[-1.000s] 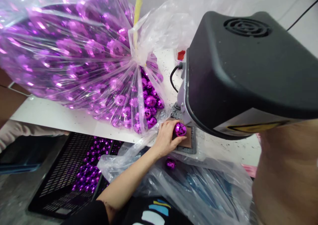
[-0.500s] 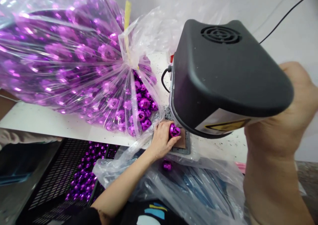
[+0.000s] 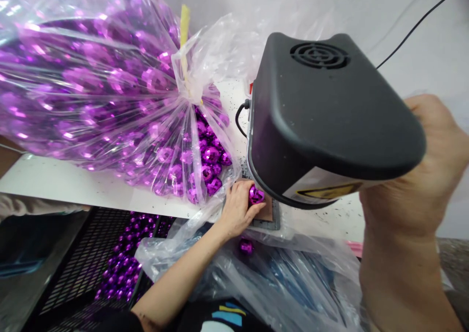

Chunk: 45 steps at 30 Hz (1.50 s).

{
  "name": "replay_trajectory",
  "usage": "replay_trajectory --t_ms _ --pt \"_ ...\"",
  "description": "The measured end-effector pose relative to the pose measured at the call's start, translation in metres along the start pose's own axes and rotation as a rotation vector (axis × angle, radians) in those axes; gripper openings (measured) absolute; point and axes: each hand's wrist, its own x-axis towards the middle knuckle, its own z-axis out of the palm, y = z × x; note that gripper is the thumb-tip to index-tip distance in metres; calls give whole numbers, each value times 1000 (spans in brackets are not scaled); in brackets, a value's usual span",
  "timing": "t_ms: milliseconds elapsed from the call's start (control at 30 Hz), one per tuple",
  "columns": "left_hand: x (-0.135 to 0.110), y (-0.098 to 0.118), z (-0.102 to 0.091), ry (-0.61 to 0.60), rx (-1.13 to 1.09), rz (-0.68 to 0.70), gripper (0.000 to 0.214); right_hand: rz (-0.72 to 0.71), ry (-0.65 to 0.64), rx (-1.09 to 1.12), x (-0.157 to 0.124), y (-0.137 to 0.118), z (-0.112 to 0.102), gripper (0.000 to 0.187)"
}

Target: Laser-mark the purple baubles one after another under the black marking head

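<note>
My left hand is closed around a shiny purple faceted ball, holding it on a brown pad under the black head of a bench machine. My right hand is raised at the machine's right side, close to the camera; its fingers are hidden behind the black housing. Just left of my left hand lies a big clear plastic bag stuffed with several more purple balls, tied with a yellow strip.
A white worktop carries the bag and the machine. Below it a black mesh crate holds several purple balls. Loose clear plastic with one purple ball lies over my lap. A black cable runs up right.
My left hand kept the ball on the pad, pushing it slightly further under the machine head. My right arm rose beside the machine, and the view shifted right.
</note>
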Motion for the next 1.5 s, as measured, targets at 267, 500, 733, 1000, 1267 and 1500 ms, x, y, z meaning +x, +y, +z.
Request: replay_trajectory --t_ms 267,500,733,1000,1267,1500 --pt "0 1 -3 15 -16 8 43 -189 75 -237 -44 -14 -18 18" --pt "0 -1 -2 64 -1 41 44 -304 -141 -208 -95 4 -31 14" --pt "-1 2 -4 64 5 34 46 -351 -164 -261 -98 3 -26 5" --pt "-2 2 -3 42 -80 -2 46 -461 -161 -336 -100 10 -25 11" --pt "-3 0 -1 30 -94 -17 47 -443 -154 -345 -105 10 -25 11" --pt "-4 -6 4 71 -72 15 45 -461 -159 -347 -105 12 -22 9"
